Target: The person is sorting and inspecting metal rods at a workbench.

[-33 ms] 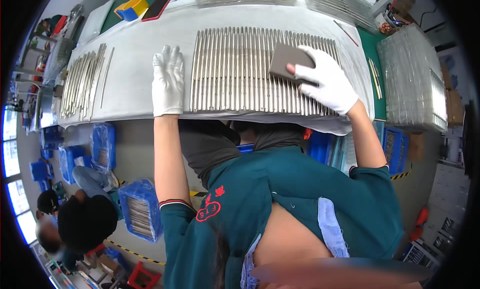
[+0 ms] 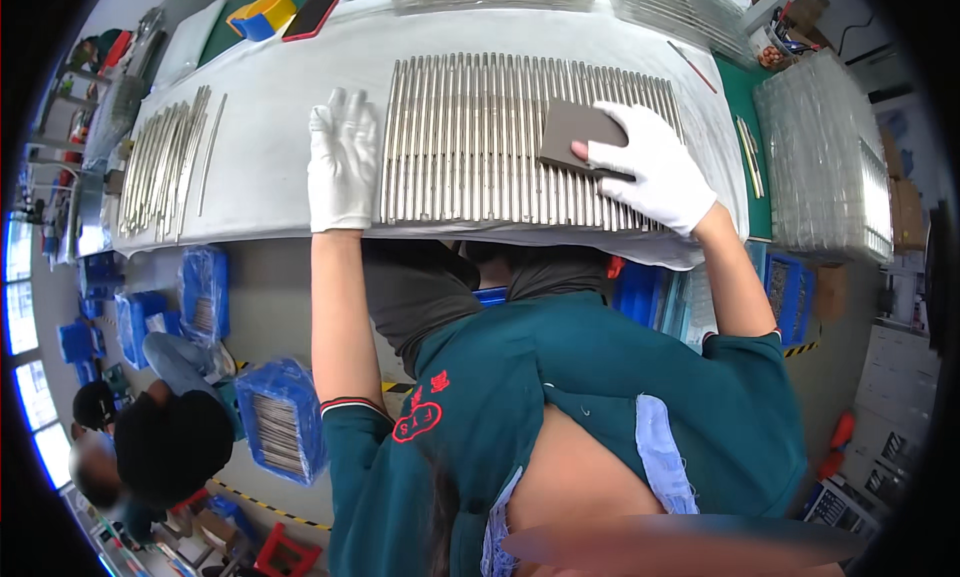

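A row of slim silvery metal rods (image 2: 465,137) lies side by side on the white cloth, their ends pointing toward and away from me. My right hand (image 2: 658,167), in a white glove with the thumb tip bare, grips a flat grey-brown block (image 2: 578,127) and holds it on the right half of the row. Some of its fingers are hidden behind the block. At the row's left edge my left hand (image 2: 343,172), also gloved, lies flat with fingers stretched out, close against the outermost rod; whether it touches cannot be told.
A looser batch of thin rods (image 2: 165,167) lies at the left on the cloth (image 2: 270,127). Farther back are a yellow-blue tape roll (image 2: 262,19) and a phone (image 2: 318,7). Stacked clear plastic trays (image 2: 825,157) stand at right. Blue bins (image 2: 282,417) and another person (image 2: 170,437) are lower left.
My left hand has shifted slightly right, nearer the rods. My right hand and the block have slid a little toward me over the row.
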The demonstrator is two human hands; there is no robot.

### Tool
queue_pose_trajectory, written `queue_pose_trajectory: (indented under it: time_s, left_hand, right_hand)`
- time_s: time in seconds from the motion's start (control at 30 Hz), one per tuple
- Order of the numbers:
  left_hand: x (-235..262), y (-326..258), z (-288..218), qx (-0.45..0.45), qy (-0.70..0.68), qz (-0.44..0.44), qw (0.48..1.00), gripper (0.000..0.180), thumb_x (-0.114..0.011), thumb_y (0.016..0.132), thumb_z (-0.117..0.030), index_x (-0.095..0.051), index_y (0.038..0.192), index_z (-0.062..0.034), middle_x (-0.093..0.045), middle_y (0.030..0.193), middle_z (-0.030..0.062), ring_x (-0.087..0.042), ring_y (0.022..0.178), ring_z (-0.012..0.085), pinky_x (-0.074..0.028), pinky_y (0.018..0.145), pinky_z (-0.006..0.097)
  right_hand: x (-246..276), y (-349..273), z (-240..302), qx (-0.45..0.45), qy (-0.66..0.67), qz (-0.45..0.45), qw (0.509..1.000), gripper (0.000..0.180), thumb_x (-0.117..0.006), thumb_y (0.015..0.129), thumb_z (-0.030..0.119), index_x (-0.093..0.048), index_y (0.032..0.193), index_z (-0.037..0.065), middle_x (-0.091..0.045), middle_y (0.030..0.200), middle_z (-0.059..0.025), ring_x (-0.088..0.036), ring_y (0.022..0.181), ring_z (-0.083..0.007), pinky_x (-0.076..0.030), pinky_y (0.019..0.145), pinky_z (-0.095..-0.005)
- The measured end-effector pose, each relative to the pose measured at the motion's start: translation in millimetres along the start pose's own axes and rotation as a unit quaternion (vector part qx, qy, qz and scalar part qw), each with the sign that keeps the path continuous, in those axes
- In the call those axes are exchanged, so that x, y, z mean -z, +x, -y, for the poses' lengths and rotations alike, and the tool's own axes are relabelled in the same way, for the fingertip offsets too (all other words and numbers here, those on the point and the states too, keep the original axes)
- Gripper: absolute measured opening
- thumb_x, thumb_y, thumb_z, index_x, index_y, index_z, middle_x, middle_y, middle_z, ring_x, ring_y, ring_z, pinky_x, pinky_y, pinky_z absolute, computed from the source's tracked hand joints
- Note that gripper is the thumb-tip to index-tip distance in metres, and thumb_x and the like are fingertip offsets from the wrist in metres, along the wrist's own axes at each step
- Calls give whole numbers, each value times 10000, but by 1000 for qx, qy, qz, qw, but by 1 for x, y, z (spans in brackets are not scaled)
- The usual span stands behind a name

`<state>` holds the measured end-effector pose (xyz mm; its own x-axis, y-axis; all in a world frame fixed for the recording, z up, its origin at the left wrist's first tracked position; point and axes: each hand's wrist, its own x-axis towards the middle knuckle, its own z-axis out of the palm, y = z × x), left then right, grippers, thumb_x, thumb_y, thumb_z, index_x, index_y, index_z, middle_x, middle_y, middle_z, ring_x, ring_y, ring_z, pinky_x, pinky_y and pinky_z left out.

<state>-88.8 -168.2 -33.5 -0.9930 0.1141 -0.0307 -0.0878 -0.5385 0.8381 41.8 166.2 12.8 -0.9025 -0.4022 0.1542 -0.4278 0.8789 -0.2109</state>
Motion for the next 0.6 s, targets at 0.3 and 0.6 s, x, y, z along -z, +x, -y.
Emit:
queue_pose_trajectory:
  time_s: [0.3,0.6]
  left_hand:
    - [-8,-12,6,67,-86,28,994,680,-446,1001,-480,-286,1482,-26,-317,1514,153,-314,1398,242,-388,1059,250]
    - [-18,-19,2,53,-31,68,996,754,-380,1013,-505,-145,1516,6,-179,1574,184,-135,1476,255,-152,1200,343]
  right_hand:
    - [-9,57,28,59,-28,34,997,431,-694,773,301,-669,1199,243,-520,1308,-172,-517,1143,-324,-353,1052,-432]
    - [-3,51,21,70,-30,37,996,441,-735,709,235,-696,1149,226,-557,1261,-170,-527,935,-339,-450,875,-409]
